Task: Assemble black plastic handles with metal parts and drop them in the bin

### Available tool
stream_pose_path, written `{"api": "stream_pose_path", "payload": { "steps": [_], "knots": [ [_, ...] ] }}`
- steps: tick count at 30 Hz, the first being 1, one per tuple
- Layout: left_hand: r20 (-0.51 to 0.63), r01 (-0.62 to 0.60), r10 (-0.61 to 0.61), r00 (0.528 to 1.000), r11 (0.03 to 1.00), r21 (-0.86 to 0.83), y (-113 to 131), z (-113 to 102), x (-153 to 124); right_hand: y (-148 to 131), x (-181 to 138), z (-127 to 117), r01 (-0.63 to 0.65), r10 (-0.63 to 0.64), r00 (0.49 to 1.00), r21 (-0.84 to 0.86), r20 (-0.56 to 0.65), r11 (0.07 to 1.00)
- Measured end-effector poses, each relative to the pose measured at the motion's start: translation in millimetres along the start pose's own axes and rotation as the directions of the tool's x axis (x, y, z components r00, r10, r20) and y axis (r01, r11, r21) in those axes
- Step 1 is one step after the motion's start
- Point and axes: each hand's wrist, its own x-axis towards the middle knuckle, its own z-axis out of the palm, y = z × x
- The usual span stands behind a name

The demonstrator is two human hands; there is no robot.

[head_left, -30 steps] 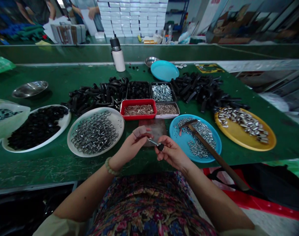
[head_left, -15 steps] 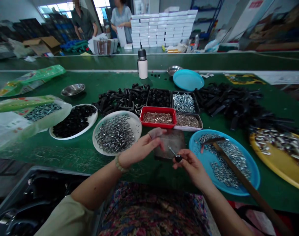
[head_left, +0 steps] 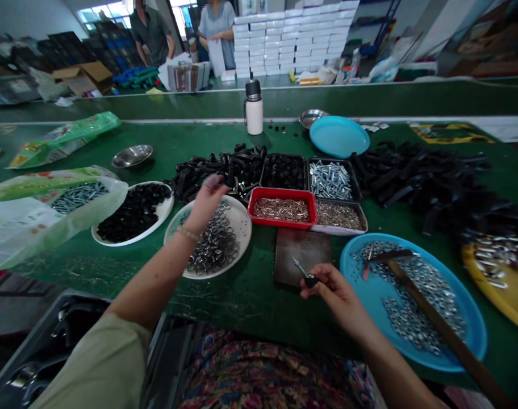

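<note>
My right hand pinches a silver bolt with a round black knob at its near end. The bolt's shank points up and left, over the edge of a flat metal plate. My left hand is above the far part of a white plate of metal rings, its fingers stretched toward a heap of black lever-like parts. Those fingers are slightly blurred, and I see nothing held in them. Whether they touch the heap is unclear.
A red tray of copper-coloured pins stands mid-table, near trays of bolts and black caps. On the right, a hammer lies across a blue tray of small metal parts. A bottle stands behind.
My left hand has moved from above the metal plate, leftward and away from me, to the ring plate and black heap. My right hand still holds the knobbed bolt.
</note>
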Motion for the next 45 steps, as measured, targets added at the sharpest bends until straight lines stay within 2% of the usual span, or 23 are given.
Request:
{"api": "stream_pose_path", "payload": {
  "steps": [1,4,6,9,11,13,15,16,18,21,24,26,30,34,39,42,45],
  "knots": [
    [-0.096,0.022,-0.014,0.995,0.997,0.076,-13,-15,25,0,0,-2,-0.017,0.017,1.000,0.013,-0.009,1.000],
    [-0.233,0.103,-0.054,0.971,0.973,0.204,-46,-61,75,0,2,-6,-0.069,0.075,0.996,0.121,-0.043,0.990],
    [-0.245,0.145,-0.080,0.966,0.955,0.259,-61,-80,90,0,4,-6,-0.079,0.099,0.993,0.248,-0.071,0.966],
    [-0.209,0.133,-0.071,0.975,0.945,0.299,-78,-90,100,-1,9,-3,-0.066,0.122,0.987,0.420,-0.107,0.905],
    [-0.164,0.042,-0.008,0.986,0.978,0.204,-83,-89,105,-2,13,-1,-0.052,0.121,0.986,0.485,-0.113,0.873],
    [-0.077,-0.060,0.055,0.996,0.996,-0.062,-78,-84,103,-3,16,0,-0.027,0.097,0.989,0.518,-0.109,0.855],
    [0.040,-0.058,0.079,0.996,0.921,-0.385,-62,-75,88,-4,18,1,-0.001,0.065,0.993,0.533,-0.102,0.846],
    [0.101,-0.014,0.077,0.992,0.858,-0.513,-50,-69,75,-4,18,1,0.007,0.053,0.994,0.536,-0.098,0.844],
    [0.231,0.115,0.055,0.971,0.741,-0.662,-24,-54,41,-4,17,2,0.019,0.033,0.996,0.534,-0.088,0.845],
    [0.464,0.338,0.031,0.885,0.644,-0.687,6,-27,-17,-1,11,3,0.032,0.001,0.998,0.499,-0.067,0.866],
    [0.612,0.443,0.062,0.788,0.634,-0.634,20,1,-64,3,1,2,0.064,-0.045,0.997,0.410,-0.055,0.910],
    [0.663,0.494,0.060,0.747,0.616,-0.613,24,17,-87,3,-6,0,0.085,-0.070,0.996,0.331,-0.057,0.940],
    [0.719,0.605,-0.007,0.695,0.545,-0.580,34,41,-116,1,-18,-2,0.109,-0.098,0.993,0.185,-0.066,0.977],
    [0.747,0.682,-0.036,0.664,0.440,-0.584,43,53,-135,-1,-28,0,0.139,-0.136,0.989,0.057,-0.052,0.989],
    [0.786,0.797,-0.181,0.590,0.285,-0.533,56,65,-159,-5,-40,3,0.252,-0.263,0.965,-0.211,-0.025,0.945],
    [0.806,0.817,-0.188,0.562,0.280,-0.504,66,74,-172,-9,-44,5,0.288,-0.309,0.951,-0.360,-0.002,0.887],
    [0.804,0.793,-0.143,0.577,0.332,-0.510,71,81,-180,-12,-47,6,0.284,-0.311,0.950,-0.449,0.014,0.847]
  ]
}}
